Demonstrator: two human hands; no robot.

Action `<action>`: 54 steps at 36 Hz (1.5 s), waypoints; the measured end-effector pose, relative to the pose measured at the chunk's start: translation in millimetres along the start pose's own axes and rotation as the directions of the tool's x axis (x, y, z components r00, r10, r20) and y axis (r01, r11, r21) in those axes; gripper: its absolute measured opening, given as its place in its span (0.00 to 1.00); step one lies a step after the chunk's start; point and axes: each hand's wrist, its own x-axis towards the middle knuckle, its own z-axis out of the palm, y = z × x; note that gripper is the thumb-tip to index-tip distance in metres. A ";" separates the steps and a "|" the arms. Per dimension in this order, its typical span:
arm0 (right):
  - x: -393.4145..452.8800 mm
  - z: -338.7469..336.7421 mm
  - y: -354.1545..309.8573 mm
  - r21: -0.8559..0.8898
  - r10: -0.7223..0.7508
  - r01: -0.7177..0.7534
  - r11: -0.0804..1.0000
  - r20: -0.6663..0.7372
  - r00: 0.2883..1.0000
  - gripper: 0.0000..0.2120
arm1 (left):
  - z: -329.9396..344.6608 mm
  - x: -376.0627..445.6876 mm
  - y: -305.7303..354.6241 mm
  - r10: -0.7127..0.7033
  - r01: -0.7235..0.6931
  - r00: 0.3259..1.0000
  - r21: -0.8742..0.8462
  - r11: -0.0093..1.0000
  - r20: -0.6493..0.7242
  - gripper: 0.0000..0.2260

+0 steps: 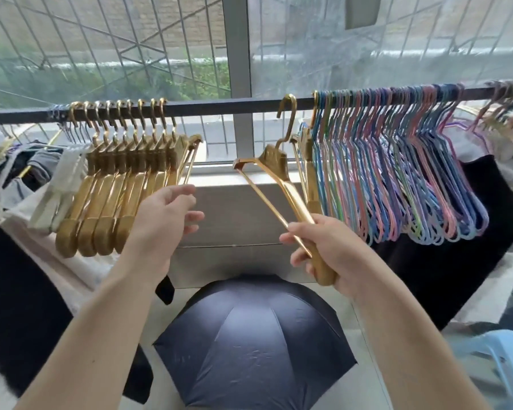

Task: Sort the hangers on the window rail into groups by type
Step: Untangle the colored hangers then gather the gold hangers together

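Note:
A dark window rail (214, 107) runs across the view. Several gold hangers (125, 179) hang bunched on its left part. Several thin pastel wire hangers (397, 173) crowd its right part, with one more gold hanger (310, 161) at their left end. My right hand (323, 253) grips the near arm of a single gold hanger (274, 165), whose hook is at the rail in the gap between the two groups. My left hand (163, 220) hovers with fingers relaxed just right of the gold bunch, holding nothing.
An open dark blue umbrella (249, 344) lies on the floor below my hands. Clothes hang at the far left (27, 184) and a black garment (456, 247) hangs behind the wire hangers. A light blue plastic stool (504, 362) stands at the lower right.

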 end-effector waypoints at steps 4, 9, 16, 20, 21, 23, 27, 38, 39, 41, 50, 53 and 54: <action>32.4 2.6 -23.0 -0.027 -0.047 0.045 0.999 -0.083 0.995 0.08 | -19.4 -2.9 -7.8 -0.019 0.021 0.998 0.028 0.999 -0.065 0.09; 62.5 2.6 -42.1 -0.075 -0.028 0.017 0.997 -0.158 0.987 0.11 | -35.5 -6.7 -17.9 -0.028 0.029 0.999 0.033 0.999 -0.041 0.08; 80.2 16.1 -43.3 -0.041 0.043 -0.054 0.998 -0.230 0.972 0.14 | -56.9 7.0 -24.9 -0.011 0.010 1.000 -0.001 1.000 -0.029 0.08; 86.1 24.9 -40.4 -0.105 0.035 -0.069 0.992 -0.295 0.955 0.17 | -62.8 15.4 -25.9 0.002 -0.002 1.000 -0.014 1.000 -0.021 0.08; 87.5 26.5 -39.4 -0.162 0.010 -0.066 0.985 -0.326 0.945 0.18 | -63.3 17.4 -25.4 0.009 -0.009 1.000 -0.011 1.000 -0.016 0.08; 90.1 32.1 -37.0 -0.370 -0.066 -0.104 0.923 -0.421 0.905 0.22 | -65.6 21.8 -25.6 0.021 -0.021 1.000 -0.003 1.000 0.007 0.08; 94.0 39.5 -25.3 -0.838 -0.325 -0.226 0.497 -0.421 0.847 0.30 | -71.4 28.4 -26.2 0.052 -0.054 0.998 0.034 0.998 0.041 0.08; 92.2 53.9 -36.8 -0.925 -0.381 -0.372 0.080 -0.374 0.846 0.32 | -92.7 54.0 -32.7 0.060 -0.064 0.990 0.030 0.997 0.130 0.08; 92.4 55.7 -36.1 -0.918 -0.369 -0.391 0.065 -0.386 0.845 0.33 | -94.1 53.8 -34.6 0.058 -0.062 0.989 0.026 0.998 0.138 0.09; 94.5 59.5 -37.8 -0.905 -0.351 -0.426 0.026 -0.407 0.843 0.34 | -96.9 52.6 -37.9 0.059 -0.063 0.986 0.021 0.998 0.153 0.09; 85.4 69.3 -62.8 -0.867 -0.427 -0.481 -0.132 -0.388 0.817 0.22 | -120.8 61.7 -31.9 0.123 -0.127 0.978 0.010 0.992 0.166 0.08; 88.3 92.9 -62.8 -0.947 -0.478 -0.317 0.058 -0.305 0.824 0.18 | -133.4 61.4 -39.4 0.112 -0.114 0.988 0.014 0.993 0.110 0.08; 90.1 102.7 -60.8 -0.959 -0.428 -0.244 0.147 -0.284 0.858 0.19 | -134.9 60.0 -42.1 0.104 -0.106 0.989 0.016 0.994 0.109 0.08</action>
